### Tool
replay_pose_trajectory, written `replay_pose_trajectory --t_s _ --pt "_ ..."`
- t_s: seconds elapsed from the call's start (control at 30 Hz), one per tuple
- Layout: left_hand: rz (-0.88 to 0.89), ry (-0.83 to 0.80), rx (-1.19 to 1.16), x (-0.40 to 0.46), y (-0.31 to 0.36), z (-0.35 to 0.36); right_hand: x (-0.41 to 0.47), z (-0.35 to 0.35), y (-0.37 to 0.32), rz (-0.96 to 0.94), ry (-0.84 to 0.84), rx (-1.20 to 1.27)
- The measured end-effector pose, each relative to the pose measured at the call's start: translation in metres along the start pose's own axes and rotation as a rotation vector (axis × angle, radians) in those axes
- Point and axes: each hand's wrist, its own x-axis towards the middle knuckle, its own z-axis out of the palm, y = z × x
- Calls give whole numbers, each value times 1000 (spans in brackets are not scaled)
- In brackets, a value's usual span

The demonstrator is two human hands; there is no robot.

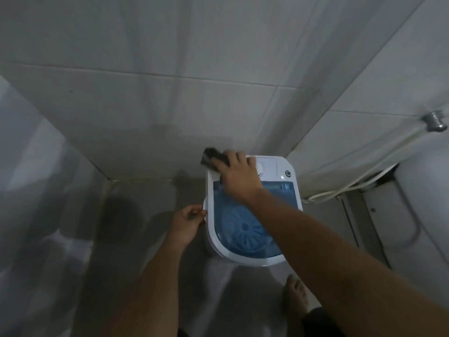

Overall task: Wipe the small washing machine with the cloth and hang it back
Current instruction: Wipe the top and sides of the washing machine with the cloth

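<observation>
A small white washing machine (283, 170) with a blue see-through lid stands on the floor in the corner of a tiled room. My right hand (239, 176) presses a dark cloth (213, 158) onto the far left corner of its top, beside the control panel. The cloth is blurred and sticks out past the machine's edge. My left hand (187, 226) grips the left rim of the machine, fingers curled around it. A white pulsator shows through the lid.
Tiled walls close in behind and on both sides. A white hose (345, 184) runs along the right wall from a metal tap (436, 120) to the floor. A white toilet (422, 203) is at right. My bare foot (296, 295) is just in front of the machine.
</observation>
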Motion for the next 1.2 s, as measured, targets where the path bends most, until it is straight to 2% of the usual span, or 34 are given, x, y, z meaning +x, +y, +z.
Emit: replay_pose_trajectory --t_s 0.07,0.13,0.17,0.3,0.33,0.43,0.53,0.63,0.77,0.9,1.07,1.13,1.2 --pt "-1 -5 10 1 -1 -2 33 -9 4 164 -32 -56" --pt "0 -7 -8 -1 0 -2 28 -8 -4 218 1 -2" --pt "4 -9 -25 -3 0 -1 11 -6 -9 171 33 34" --pt "-14 -23 -48 -2 1 -2 -65 13 -12 -253 41 92" --pt "-18 -28 -42 -1 1 -3 -62 16 -4 -279 56 80" --pt "-21 -14 -38 -1 2 -2 -12 17 6 -97 118 44" --pt "-11 -8 -31 -2 3 -2 27 5 -9 74 40 16" --pt "-53 -27 -72 -1 7 -4 25 1 -16 53 -2 -33" --pt "-178 -97 -237 -8 6 -8 -37 -2 -21 -103 -14 92" --pt "-164 -148 -244 -7 7 -12 -127 4 -23 -164 38 222" --pt "-150 -104 -189 -3 7 -10 -226 15 -10 -425 12 153" --pt "-141 -113 -168 -2 7 -8 -255 13 9 -314 39 175" --pt "-138 -112 -159 -3 8 -6 -274 12 25 33 86 271"
